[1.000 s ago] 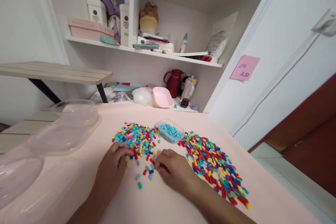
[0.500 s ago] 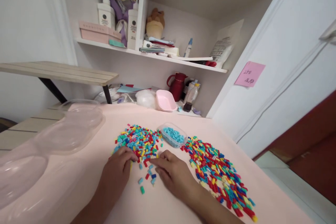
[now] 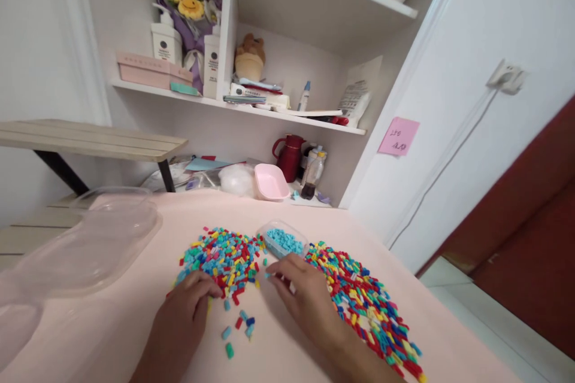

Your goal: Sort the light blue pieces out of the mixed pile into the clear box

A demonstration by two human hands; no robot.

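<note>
My left hand rests at the near edge of a mixed pile of small coloured toy bricks. Its fingers are curled together against the bricks; whether anything is between them is hidden. Over the table to the right of that pile, my right hand pinches a small light blue brick between thumb and forefinger. Just beyond it stands a clear plastic tub of light blue bricks. Several loose bricks, a green one among them, lie between my hands.
To the right spreads a second mixed brick pile. Clear plastic trays lie at the left, near a slatted wooden stand. At the back are a pink basin, a red jug and a bottle.
My right hand has lifted from the loose bricks by the left pile and moved towards the tub, a light blue brick now in its pinch. My left hand stays at the pile. The view has tilted up.
</note>
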